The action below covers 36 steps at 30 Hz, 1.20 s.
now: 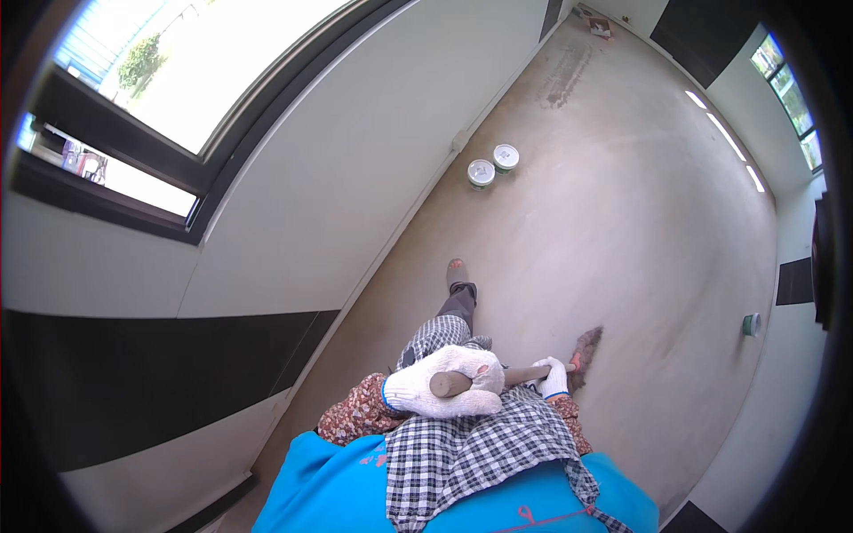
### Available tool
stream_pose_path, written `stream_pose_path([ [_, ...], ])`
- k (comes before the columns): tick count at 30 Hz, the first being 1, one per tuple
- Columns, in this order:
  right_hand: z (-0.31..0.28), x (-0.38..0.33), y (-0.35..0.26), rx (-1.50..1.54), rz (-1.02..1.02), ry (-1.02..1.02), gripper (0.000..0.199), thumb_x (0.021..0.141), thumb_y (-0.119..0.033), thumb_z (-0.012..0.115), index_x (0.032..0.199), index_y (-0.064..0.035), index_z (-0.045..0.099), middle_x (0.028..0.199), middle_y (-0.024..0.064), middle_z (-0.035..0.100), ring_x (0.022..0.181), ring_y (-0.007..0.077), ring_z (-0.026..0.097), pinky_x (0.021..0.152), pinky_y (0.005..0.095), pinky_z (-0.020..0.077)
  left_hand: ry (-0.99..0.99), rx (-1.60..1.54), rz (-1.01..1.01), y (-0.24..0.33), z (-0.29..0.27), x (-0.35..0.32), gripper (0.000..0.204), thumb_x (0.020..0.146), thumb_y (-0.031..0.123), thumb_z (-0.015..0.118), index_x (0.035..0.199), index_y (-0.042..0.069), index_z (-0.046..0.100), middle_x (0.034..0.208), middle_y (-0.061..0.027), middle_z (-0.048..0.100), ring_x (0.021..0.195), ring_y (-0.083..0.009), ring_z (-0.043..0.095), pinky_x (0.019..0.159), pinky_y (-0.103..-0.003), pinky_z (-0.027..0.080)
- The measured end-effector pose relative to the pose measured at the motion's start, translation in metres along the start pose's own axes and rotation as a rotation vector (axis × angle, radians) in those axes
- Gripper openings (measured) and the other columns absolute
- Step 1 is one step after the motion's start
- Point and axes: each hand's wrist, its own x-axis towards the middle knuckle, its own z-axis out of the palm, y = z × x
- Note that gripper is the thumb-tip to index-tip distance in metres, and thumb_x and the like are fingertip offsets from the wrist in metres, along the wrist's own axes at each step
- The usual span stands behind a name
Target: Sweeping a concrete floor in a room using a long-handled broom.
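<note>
- Underfoot: bare concrete floor (622, 204), dusty, darker smudge toward far end; largest surface in view.
- Wall (355, 151), person's left: white w/ black band low down, dark-framed window (133, 107) above.
- Broom (524, 371): wooden handle runs from chest level down to the right; reddish bristle head (586, 342) touches floor, angled low, prob. so bristles drag flat.
- Left hand (449, 382): white knit glove, fingers wrapped tight round handle's top end; butt of handle pokes out. Judged as pivot grip.
- Right hand (553, 377): gloved, closed round handle lower down, near head; judged as steering grip.
- 2 white-lidded tins (493, 165): side by side near wall, well apart from broom.
- 1 small green item (752, 324): at opposite wall; kind unclear.
</note>
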Motion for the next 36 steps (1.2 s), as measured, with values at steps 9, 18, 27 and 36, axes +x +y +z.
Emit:
stream_pose_path([
  [9,0.172,0.048,-0.148,0.111,-0.078,0.131,0.024,0.088,-0.023,0.055,0.068,-0.0127,0.048,0.063,0.002,0.049,0.06,0.0188,0.051,0.061,0.033,0.0462,-0.188,0.091,0.088,0.047,-0.115,0.202,0.022,0.087,0.013,0.073,0.075,0.008,0.055,0.078,-0.007,0.057,0.072,-0.0221,0.056,0.067,-0.036,0.049],
  [18,0.293,0.188,-0.326,0.181,-0.019,0.061,0.023,0.09,-0.022,0.054,0.071,-0.0127,0.046,0.064,0.0,0.048,0.059,0.0168,0.05,0.059,0.0324,0.0471,-0.011,0.056,0.125,0.053,-0.191,0.414,0.024,0.085,0.012,0.074,0.072,0.009,0.054,0.077,-0.0052,0.059,0.07,-0.0215,0.058,0.068,-0.038,0.05],
  [27,0.337,0.248,-0.439,0.111,-0.008,-0.019,0.028,0.092,-0.024,0.054,0.067,-0.0151,0.045,0.056,-0.0019,0.046,0.049,0.0142,0.046,0.05,0.0287,0.0447,-0.019,0.189,0.123,0.054,-0.174,0.503,0.029,0.082,0.019,0.078,0.072,0.009,0.053,0.075,-0.0052,0.056,0.074,-0.0261,0.057,0.07,-0.04,0.049],
  [36,0.309,0.279,-0.455,0.129,-0.005,-0.009,0.022,0.089,-0.02,0.054,0.07,-0.0145,0.044,0.057,0.0003,0.045,0.05,0.019,0.046,0.053,0.0348,0.0441,-0.082,0.171,0.058,0.049,-0.19,0.554,0.027,0.085,0.017,0.076,0.075,0.01,0.052,0.077,-0.0065,0.055,0.075,-0.024,0.056,0.07,-0.04,0.048],
])
